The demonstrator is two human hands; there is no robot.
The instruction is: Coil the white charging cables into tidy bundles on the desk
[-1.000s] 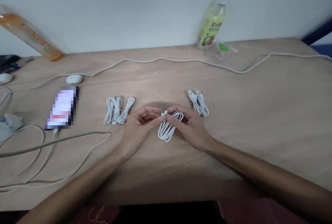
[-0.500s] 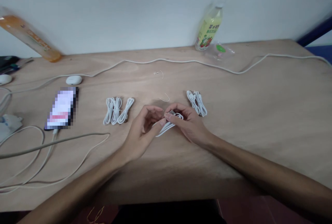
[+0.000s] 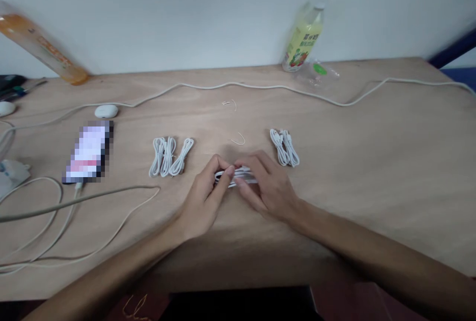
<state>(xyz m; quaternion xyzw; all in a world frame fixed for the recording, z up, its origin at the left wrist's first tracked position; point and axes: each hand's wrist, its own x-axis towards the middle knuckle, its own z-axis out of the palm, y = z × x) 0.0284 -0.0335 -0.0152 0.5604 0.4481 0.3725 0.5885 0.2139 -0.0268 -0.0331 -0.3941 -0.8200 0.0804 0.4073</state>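
Observation:
Between my two hands is a folded white charging cable, lying nearly crosswise above the wooden table. My left hand pinches its left loop between thumb and fingers. Around its right end, the fingers and thumb of my right hand are closed, hiding part of the bundle. Just beyond my hands lies a short curved white tie. Three coiled white cables rest to the left, side by side. On the right is a pair of coiled white cables.
A phone on a charging lead and a white earbud case lie at left. One long white cable crosses the table's back. An orange bottle and a yellow-green bottle lean against the wall. Small tie scraps lie behind.
The cable bundle has turned from slanting to nearly crosswise. My right hand has turned over its right end, and my left thumb now presses on its left loop.

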